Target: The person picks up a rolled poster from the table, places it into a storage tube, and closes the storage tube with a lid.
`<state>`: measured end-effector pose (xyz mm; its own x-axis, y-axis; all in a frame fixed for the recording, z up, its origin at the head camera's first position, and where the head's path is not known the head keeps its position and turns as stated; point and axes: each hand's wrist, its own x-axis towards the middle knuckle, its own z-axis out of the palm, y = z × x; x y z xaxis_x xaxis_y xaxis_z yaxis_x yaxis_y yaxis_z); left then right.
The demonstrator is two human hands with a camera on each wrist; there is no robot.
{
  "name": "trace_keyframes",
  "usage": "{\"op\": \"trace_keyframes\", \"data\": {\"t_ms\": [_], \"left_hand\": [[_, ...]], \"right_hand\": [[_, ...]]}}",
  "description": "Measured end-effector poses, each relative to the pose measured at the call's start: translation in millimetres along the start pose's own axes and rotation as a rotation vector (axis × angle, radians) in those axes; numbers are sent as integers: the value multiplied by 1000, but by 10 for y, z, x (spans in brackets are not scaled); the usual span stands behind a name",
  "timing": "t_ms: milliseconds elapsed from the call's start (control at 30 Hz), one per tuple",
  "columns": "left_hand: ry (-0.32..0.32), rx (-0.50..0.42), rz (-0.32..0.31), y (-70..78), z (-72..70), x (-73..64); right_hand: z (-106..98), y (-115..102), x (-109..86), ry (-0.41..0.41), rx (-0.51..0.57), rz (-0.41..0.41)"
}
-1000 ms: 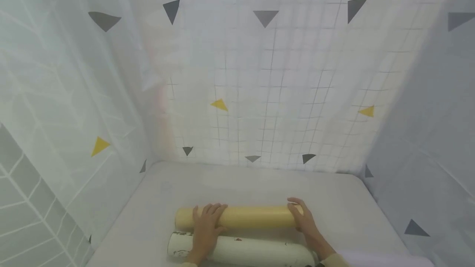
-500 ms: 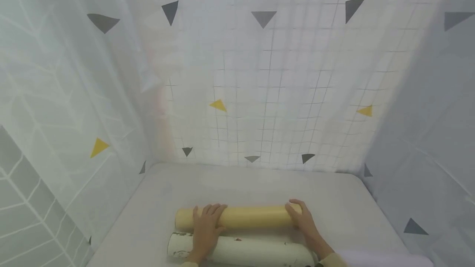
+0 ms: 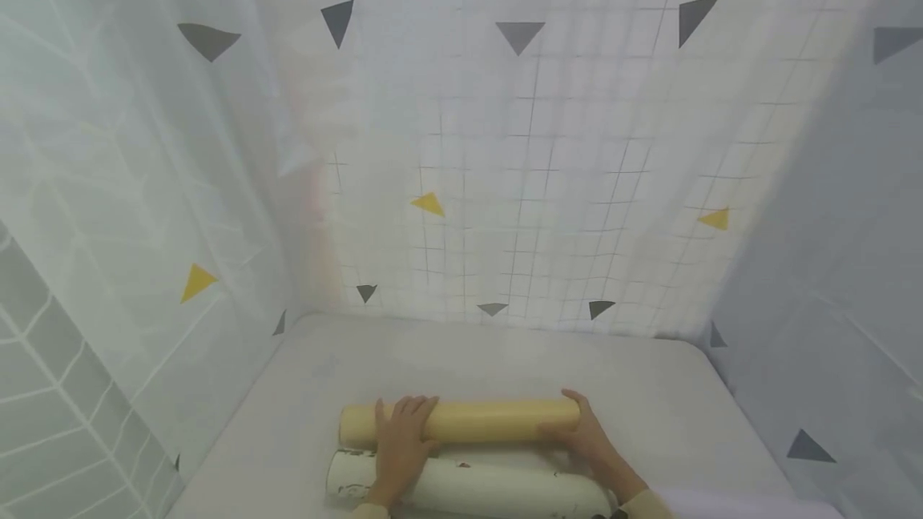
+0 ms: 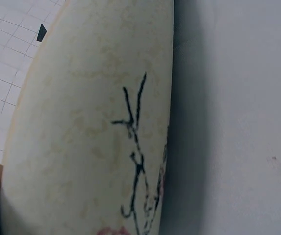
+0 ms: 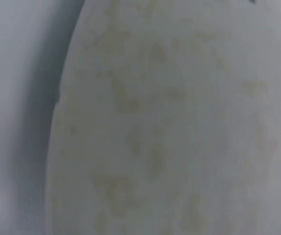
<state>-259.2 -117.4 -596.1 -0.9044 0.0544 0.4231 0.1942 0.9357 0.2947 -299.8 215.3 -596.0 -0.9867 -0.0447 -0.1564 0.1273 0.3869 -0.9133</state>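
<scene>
A yellow roll point(image 3: 490, 421) lies crosswise on the pale tabletop in the head view. My left hand point(image 3: 404, 439) grips it near its left end, fingers over the top and thumb at the near side. At its right end my right hand point(image 3: 587, 435) holds it, thumb in front and fingers round the end. Just nearer to me lies a white roll point(image 3: 497, 487) with dark and red marks, under my forearms. In the left wrist view the white roll point(image 4: 86, 122) shows a printed branch. It fills most of the right wrist view, where my hand is hidden.
The white tabletop point(image 3: 461, 351) has rounded far corners. Translucent sheeting point(image 3: 577, 142) with grey and yellow triangles stands behind it and at both sides. A pale lilac strip point(image 3: 750, 505) lies at the lower right edge.
My right hand has shifted slightly left and its fingers have moved from the top of the yellow roll to round its right end. My left hand stays in place.
</scene>
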Motion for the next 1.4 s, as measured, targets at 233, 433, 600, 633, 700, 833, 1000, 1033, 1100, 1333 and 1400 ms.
{"op": "trace_keyframes", "data": {"t_ms": [233, 433, 600, 633, 700, 833, 1000, 1033, 1100, 1333, 1400], "left_hand": [[-21, 15, -8, 23, -26, 37], [-15, 28, 0, 25, -42, 64], [40, -53, 41, -3, 2, 56], [57, -65, 58, -9, 21, 53], [105, -93, 108, -22, 64, 47], [183, -95, 235, -36, 132, 27], [202, -93, 389, -45, 134, -37], [194, -89, 422, -48, 126, -50], [156, -97, 512, -56, 98, -78], [-64, -120, 692, -89, -11, -121], [-80, -126, 695, -90, -28, -124]], "right_hand": [[-21, -52, 16, -6, -59, 37], [-18, -90, 19, -6, -62, 35], [18, -59, 37, 20, -110, 17], [26, -51, 44, 29, -123, 16], [38, -44, 56, 47, -150, 19], [54, -50, 77, 77, -181, 3], [73, -81, 75, 94, -191, -46], [77, -85, 73, 96, -192, -51], [84, -89, 71, 97, -193, -56], [105, -83, 97, 96, -197, -30], [113, -90, 93, 93, -198, -25]]}}
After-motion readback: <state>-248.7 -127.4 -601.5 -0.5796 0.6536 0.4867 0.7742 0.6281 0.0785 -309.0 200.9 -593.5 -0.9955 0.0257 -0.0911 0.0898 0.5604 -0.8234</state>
